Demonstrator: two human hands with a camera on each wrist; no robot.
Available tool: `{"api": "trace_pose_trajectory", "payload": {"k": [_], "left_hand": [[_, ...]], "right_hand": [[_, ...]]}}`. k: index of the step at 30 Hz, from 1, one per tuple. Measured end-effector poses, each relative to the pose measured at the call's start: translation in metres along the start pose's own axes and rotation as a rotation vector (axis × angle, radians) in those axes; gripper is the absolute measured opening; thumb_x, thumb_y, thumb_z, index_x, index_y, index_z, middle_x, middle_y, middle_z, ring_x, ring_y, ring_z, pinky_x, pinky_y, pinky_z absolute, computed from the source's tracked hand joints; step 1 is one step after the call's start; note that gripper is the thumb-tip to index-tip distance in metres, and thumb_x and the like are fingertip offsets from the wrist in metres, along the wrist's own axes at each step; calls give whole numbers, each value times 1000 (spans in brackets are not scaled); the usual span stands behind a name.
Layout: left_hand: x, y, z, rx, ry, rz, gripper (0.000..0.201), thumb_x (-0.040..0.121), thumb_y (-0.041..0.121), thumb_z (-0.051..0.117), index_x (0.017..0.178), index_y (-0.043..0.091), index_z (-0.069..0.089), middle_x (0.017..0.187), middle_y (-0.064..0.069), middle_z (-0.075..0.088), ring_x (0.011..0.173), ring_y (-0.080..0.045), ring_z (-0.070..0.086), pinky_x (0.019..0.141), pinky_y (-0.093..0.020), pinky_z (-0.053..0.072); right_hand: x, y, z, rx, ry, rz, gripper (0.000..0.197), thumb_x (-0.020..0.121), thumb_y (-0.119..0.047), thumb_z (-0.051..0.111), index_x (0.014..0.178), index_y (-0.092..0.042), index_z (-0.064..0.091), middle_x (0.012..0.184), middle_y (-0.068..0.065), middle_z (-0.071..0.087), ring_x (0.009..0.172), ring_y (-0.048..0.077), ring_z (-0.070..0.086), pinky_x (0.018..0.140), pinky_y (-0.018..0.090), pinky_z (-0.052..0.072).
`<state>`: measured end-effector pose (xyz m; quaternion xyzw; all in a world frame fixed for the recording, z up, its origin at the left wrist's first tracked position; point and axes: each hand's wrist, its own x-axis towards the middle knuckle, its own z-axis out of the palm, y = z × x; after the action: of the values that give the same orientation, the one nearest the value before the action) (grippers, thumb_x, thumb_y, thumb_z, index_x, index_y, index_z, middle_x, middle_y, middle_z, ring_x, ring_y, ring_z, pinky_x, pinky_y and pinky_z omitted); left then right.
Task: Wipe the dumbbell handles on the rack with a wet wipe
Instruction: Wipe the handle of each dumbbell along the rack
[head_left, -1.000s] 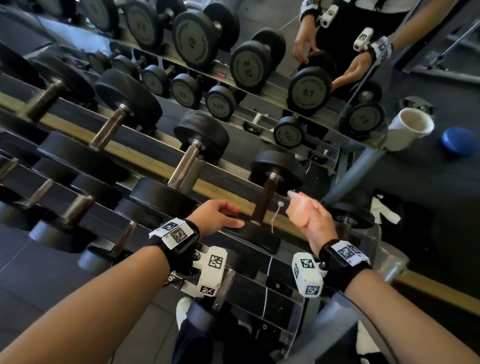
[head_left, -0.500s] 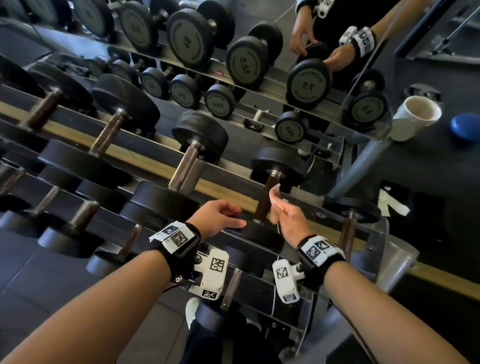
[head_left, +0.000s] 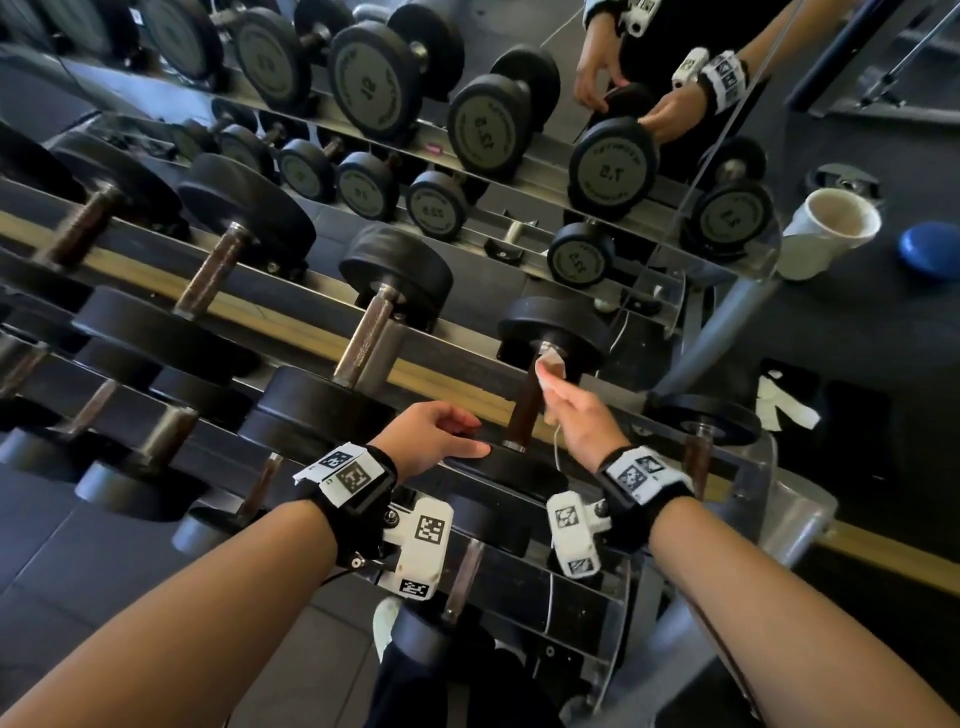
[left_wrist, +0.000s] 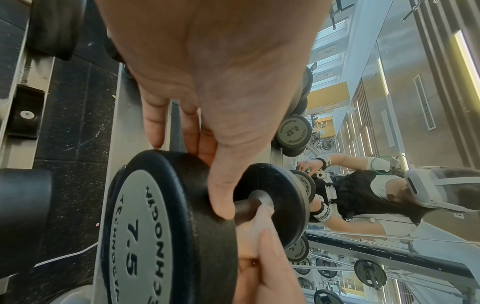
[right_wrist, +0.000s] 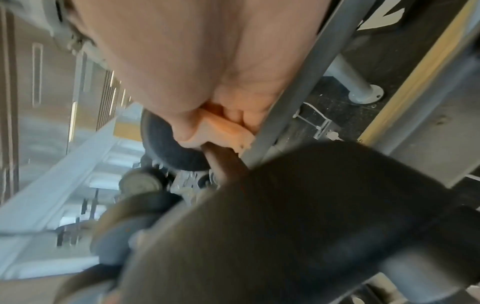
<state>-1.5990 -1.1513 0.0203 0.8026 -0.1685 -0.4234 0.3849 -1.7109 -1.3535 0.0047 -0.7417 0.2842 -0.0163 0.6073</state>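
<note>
A black 7.5 dumbbell (head_left: 550, 322) lies on the rack's upper tier, its brown handle (head_left: 522, 415) pointing away from me. My left hand (head_left: 457, 434) holds its near head (left_wrist: 145, 226), thumb and fingers curved over the rim. My right hand (head_left: 548, 374) pinches a white wet wipe (head_left: 551, 364) against the far end of the handle, close to the far head. In the right wrist view, which is blurred, the wipe (right_wrist: 226, 129) sits folded between thumb and fingers on the handle (right_wrist: 221, 158).
More dumbbells (head_left: 363, 343) fill the rack (head_left: 457, 387) to the left, and a smaller one (head_left: 698, 421) stands just right of my right wrist. A mirror behind repeats the rack and my hands. A white cup (head_left: 831, 228) and a blue disc (head_left: 930, 249) are at the right.
My right hand came in from the right of the handle, set the wipe on it and slid up to the far end. The left hand stayed on the near head.
</note>
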Motion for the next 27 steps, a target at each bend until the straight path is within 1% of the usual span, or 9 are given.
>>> {"api": "trace_pose_trajectory", "payload": {"k": [3, 6, 8, 11, 13, 17, 21, 25, 27], "left_hand": [[0, 0, 1, -6, 7, 10, 34, 72, 32, 85, 102, 31, 68, 100, 10, 71, 95, -6, 65, 88, -25, 49], [-1, -1, 2, -19, 6, 11, 33, 73, 31, 84, 102, 31, 68, 101, 9, 70, 96, -6, 65, 88, -25, 49], [-2, 0, 2, -22, 0, 15, 33, 74, 30, 84, 102, 31, 67, 101, 9, 70, 96, -6, 65, 85, -23, 48], [-4, 0, 2, -18, 2, 20, 33, 74, 31, 83, 103, 31, 67, 100, 9, 70, 95, -5, 65, 84, -21, 47], [-4, 1, 2, -11, 6, 21, 33, 74, 32, 83, 103, 31, 67, 100, 10, 70, 95, -5, 65, 86, -23, 48], [-5, 3, 2, 9, 1, 14, 33, 76, 33, 82, 105, 32, 66, 101, 11, 69, 96, -4, 63, 82, -21, 46], [-6, 3, 3, 5, 4, 8, 33, 76, 32, 81, 105, 32, 66, 102, 11, 68, 97, -5, 63, 87, -24, 46], [-6, 1, 4, 5, 19, 11, 33, 76, 32, 81, 105, 32, 66, 102, 11, 68, 97, -4, 62, 85, -23, 46], [-6, 1, 5, 4, 21, 13, 33, 76, 31, 81, 104, 33, 65, 102, 12, 68, 97, -4, 62, 84, -22, 45]], "right_hand": [[-17, 11, 15, -3, -63, -25, 33, 104, -25, 47, 129, -44, 58, 133, -13, 57, 121, 0, 50, 104, 16, 32], [-41, 19, 10, -49, -130, -15, 18, 96, -44, 57, 103, -48, 73, 109, -14, 73, 106, -2, 64, 101, 23, 42], [-45, 21, 0, -52, -166, -21, 21, 98, -37, 56, 96, -39, 77, 103, -9, 76, 103, 6, 67, 94, 23, 46], [-28, 22, -9, 131, 70, 2, 28, 102, -16, 49, 102, -30, 73, 105, 4, 74, 98, 19, 64, 79, 18, 49], [-11, 18, -8, 288, 250, 79, 26, 103, -15, 47, 110, -30, 67, 103, 0, 68, 102, 21, 59, 91, 26, 49], [13, 14, 6, 372, 186, 172, 31, 105, -21, 44, 127, -31, 63, 125, 4, 60, 118, 24, 56, 112, 47, 40], [7, 15, 17, 308, 129, 106, 36, 104, -13, 45, 134, -25, 59, 140, 5, 56, 129, 22, 52, 116, 38, 34], [-10, 17, 3, 269, 15, 125, 30, 100, -10, 51, 105, -29, 74, 105, -2, 71, 109, 18, 61, 100, 36, 47], [-11, 14, -8, 247, -47, 171, 31, 101, -6, 47, 102, -18, 75, 95, 3, 71, 100, 25, 62, 90, 37, 51]]}}
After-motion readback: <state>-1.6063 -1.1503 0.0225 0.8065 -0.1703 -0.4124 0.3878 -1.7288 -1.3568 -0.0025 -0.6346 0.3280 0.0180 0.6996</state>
